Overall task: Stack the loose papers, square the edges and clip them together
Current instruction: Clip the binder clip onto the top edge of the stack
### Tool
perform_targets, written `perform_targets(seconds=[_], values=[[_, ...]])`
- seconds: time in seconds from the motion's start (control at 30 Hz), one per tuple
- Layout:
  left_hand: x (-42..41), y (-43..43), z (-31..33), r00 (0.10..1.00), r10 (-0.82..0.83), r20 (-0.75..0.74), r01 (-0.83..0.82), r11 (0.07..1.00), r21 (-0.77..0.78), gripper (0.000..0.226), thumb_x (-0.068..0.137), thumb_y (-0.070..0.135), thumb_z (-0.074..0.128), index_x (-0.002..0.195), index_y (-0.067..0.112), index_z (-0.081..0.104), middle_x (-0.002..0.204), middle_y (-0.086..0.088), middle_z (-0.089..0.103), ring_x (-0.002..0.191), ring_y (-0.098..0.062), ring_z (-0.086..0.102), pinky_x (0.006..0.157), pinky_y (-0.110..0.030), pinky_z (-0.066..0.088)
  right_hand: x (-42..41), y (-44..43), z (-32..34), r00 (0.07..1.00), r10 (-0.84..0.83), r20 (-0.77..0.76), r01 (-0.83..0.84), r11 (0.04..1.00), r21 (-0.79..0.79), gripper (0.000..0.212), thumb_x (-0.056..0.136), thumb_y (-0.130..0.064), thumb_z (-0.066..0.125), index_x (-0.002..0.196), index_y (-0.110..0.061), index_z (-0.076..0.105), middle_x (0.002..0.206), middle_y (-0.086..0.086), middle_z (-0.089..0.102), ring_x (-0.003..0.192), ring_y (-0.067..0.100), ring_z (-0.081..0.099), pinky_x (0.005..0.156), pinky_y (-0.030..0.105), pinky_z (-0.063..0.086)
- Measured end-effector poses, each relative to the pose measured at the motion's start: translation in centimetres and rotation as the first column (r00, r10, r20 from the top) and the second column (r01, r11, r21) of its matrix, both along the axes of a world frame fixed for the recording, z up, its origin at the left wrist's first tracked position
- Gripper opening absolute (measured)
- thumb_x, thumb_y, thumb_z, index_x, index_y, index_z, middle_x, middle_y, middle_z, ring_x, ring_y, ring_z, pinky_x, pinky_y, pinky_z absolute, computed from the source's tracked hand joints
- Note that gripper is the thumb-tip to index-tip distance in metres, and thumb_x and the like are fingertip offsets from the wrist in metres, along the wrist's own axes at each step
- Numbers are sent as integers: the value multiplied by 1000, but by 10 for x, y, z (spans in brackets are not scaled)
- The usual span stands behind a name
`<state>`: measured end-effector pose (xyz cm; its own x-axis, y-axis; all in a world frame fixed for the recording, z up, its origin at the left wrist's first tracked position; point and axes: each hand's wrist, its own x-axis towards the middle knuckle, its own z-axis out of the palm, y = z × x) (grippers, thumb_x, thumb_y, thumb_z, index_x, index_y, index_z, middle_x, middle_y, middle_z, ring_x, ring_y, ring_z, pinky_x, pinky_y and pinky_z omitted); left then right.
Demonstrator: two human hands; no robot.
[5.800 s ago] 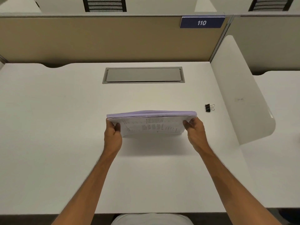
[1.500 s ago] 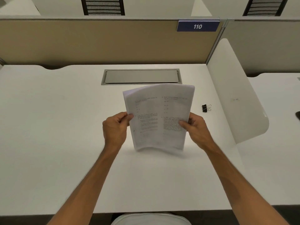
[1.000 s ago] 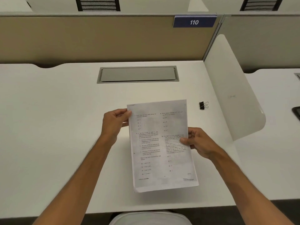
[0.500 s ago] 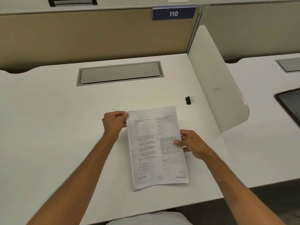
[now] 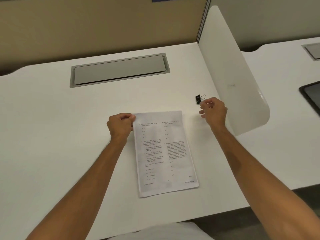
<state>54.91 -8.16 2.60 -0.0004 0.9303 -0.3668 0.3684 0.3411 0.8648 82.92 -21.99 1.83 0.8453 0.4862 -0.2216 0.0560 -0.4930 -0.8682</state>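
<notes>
The stack of printed papers (image 5: pixel 165 153) lies flat on the white desk (image 5: pixel 69 135), long side running toward me, edges lined up. My left hand (image 5: pixel 120 125) pinches the stack's top left corner. My right hand (image 5: pixel 213 112) is off the paper, up and to the right, fingers slightly apart and holding nothing; its fingertips sit just beside the wire handles of a small black binder clip (image 5: pixel 198 99) that rests on the desk. Whether the fingers touch the clip is unclear.
A grey cable hatch (image 5: pixel 119 70) is set into the desk behind the papers. A white curved divider panel (image 5: pixel 233 75) stands right of the clip. A tan partition wall (image 5: pixel 95 26) closes the back. A dark tablet (image 5: pixel 311 96) lies on the neighbouring desk.
My right hand let go of the stack's right edge and moved up and right to the binder clip. The left hand kept its hold on the top left corner. The camera tilted right.
</notes>
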Motion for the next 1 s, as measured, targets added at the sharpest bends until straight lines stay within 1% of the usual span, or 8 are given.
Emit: perform_targets(seconds=[0.1,0.17,0.23,0.4,0.5,0.73,0.9,1.0], values=[[3,0,1,1000,-13,-8,13,1000,-10,5,84,5,77,86,9,75,83,-7,74,74,-26,76,59,-28,62,22,25,-8,991,-86,100,92,994,-56,20,85,-32,71,95,-15,66,82,5,74,71,25,74,68,40,61],[4,1,0,1000,-22,-10,22,1000,-16,6,84,5,77,83,10,75,82,-7,74,74,-25,75,61,-30,63,31,37,-8,985,-87,152,112,979,-169,28,84,-36,71,101,-16,66,96,5,75,85,25,72,71,29,50],[4,2,1,1000,-22,3,22,999,-32,6,84,4,77,83,10,75,81,-6,74,71,-22,75,63,-30,63,36,45,-8,983,-86,163,127,956,-263,31,83,-38,73,104,-15,67,104,5,72,90,26,68,73,28,43],[6,3,2,1000,-4,28,6,998,-63,7,83,3,77,89,6,75,83,-8,74,68,-20,73,61,-28,62,45,49,-16,992,-78,101,106,946,-307,19,78,-35,74,86,-18,71,85,7,76,77,29,73,74,32,57],[7,3,1,1000,-3,31,5,998,-68,8,83,3,77,89,7,75,82,-8,74,69,-22,72,61,-28,62,46,49,-17,993,-67,101,95,947,-306,13,79,-31,73,82,-18,72,85,7,76,76,30,74,74,35,59],[4,3,-1,1000,-14,25,16,997,-69,12,82,5,79,93,4,76,80,-7,74,75,-25,75,67,-34,64,43,48,-13,998,62,6,-61,991,-119,21,82,-24,76,65,-21,63,77,6,71,78,30,73,76,49,62],[4,0,-2,999,-18,31,19,999,-45,11,81,6,80,91,8,76,78,-5,75,81,-29,76,68,-34,64,18,55,5,959,277,-67,-272,959,75,12,77,-11,82,80,-8,71,83,10,71,80,28,73,80,43,63],[3,-2,-4,1000,-25,18,26,999,-19,11,81,8,81,91,10,76,78,-5,75,81,-29,76,72,-39,64,0,64,20,918,391,-67,-382,916,121,34,66,-5,84,97,-10,71,88,10,74,76,21,72,79,38,62]])
